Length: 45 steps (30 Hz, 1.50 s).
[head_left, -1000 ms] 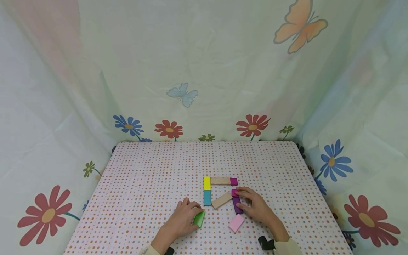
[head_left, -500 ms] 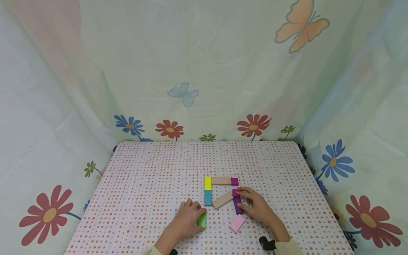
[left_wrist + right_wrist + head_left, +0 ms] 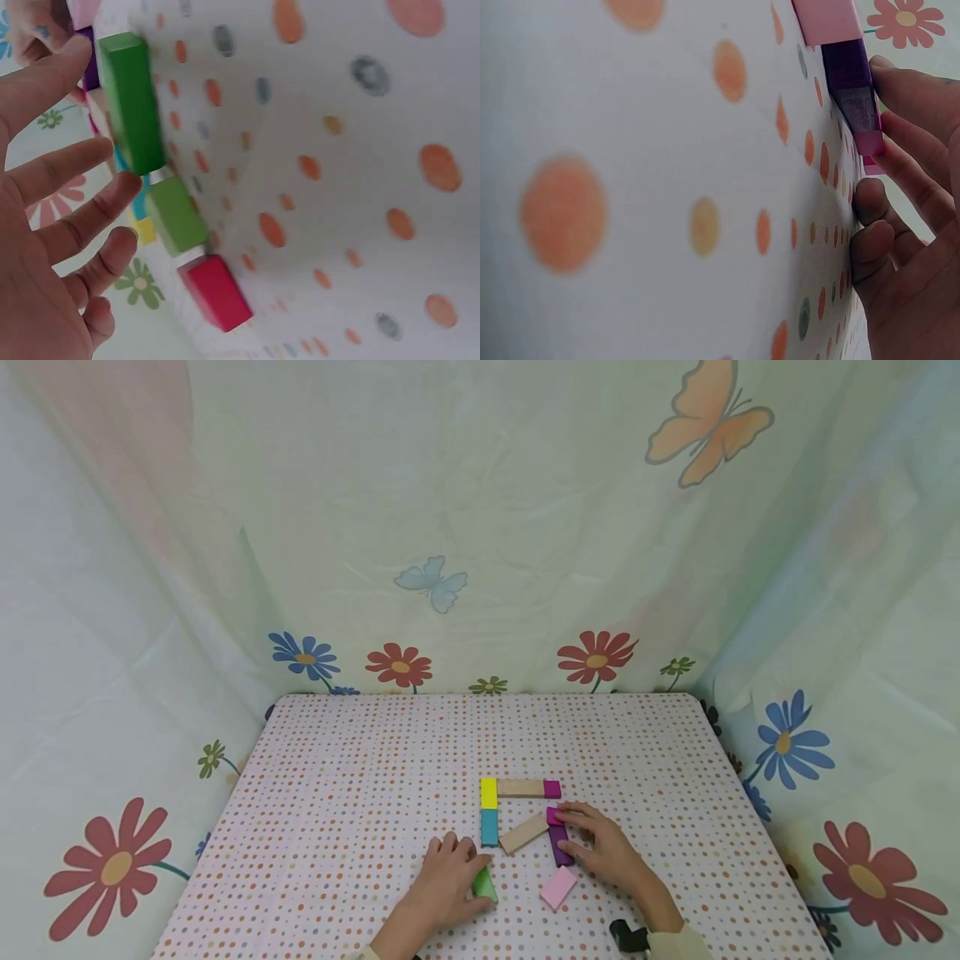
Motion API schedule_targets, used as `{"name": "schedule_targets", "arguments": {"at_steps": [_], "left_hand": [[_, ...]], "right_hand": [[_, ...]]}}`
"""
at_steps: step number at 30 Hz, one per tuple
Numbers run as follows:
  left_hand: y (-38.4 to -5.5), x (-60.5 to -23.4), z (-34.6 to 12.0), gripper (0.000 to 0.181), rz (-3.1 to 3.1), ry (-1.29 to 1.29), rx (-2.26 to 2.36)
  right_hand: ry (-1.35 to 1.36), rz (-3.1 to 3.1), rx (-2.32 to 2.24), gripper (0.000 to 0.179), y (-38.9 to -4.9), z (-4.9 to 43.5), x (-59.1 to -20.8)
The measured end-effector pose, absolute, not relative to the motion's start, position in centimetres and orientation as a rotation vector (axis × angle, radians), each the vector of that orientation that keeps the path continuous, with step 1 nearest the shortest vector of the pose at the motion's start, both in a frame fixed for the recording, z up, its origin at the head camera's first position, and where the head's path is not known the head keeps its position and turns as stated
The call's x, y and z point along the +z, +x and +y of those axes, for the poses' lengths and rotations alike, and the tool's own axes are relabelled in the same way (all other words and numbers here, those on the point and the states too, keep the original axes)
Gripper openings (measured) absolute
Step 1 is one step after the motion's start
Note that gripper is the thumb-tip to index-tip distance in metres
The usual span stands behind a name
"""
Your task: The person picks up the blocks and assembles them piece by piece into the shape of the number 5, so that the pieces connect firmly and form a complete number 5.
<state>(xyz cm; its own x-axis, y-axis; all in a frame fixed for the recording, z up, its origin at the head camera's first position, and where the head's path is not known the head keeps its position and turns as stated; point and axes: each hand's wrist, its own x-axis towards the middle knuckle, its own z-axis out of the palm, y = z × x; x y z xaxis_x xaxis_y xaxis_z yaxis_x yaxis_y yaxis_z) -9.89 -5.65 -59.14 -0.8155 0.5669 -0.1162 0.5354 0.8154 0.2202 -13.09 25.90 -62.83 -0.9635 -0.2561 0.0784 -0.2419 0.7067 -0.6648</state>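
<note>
My left hand (image 3: 450, 885) pinches a green block (image 3: 483, 885) lengthwise, thumb at its near end and fingers at its far end. In the left wrist view a light green block (image 3: 176, 216) and a red block (image 3: 216, 292) lie beyond the fingertips; from the head they are hidden beneath the hand. My right hand (image 3: 611, 852) rests with index fingertip at a magenta block (image 3: 554, 816) and thumb against the side of a purple block (image 3: 560, 846). A pink block (image 3: 558, 887) lies on the near side of the purple one.
On the dotted tabletop (image 3: 375, 752), a yellow block (image 3: 488, 793), a teal block (image 3: 489, 828), a beige block (image 3: 521, 788) and a second magenta block (image 3: 552, 789) form an angled outline. Another beige block (image 3: 523, 834) slants from teal towards magenta. Floral cloth (image 3: 337, 527) surrounds the table.
My left hand has shifted slightly right with the green block, whose tilt has turned from leaning right to leaning left. My right hand and the other visible blocks stay put.
</note>
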Motion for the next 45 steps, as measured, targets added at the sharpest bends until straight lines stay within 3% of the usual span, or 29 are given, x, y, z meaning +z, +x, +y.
{"name": "schedule_targets", "arguments": {"at_steps": [5, 14, 27, 45], "left_hand": [[-9.7, -58.8, -5.7, 0.038, 2.836, 0.996, 0.327], [-9.7, -59.5, -6.1, 0.039, 2.845, 1.171, 0.226], [-10.0, -60.1, -6.0, 0.027, 2.856, 1.087, 0.305], [-9.7, -60.9, -4.7, 0.036, 2.79, 1.091, 0.436]], "right_hand": [[-0.414, 2.865, -1.141, 0.047, -12.8, 26.0, -62.8], [-0.407, 2.844, -1.171, 0.047, -12.5, 25.8, -62.9], [-0.355, 2.826, -1.129, 0.049, -12.9, 25.7, -63.0], [-0.383, 2.831, -1.142, 0.048, -13.2, 25.9, -62.9]]}}
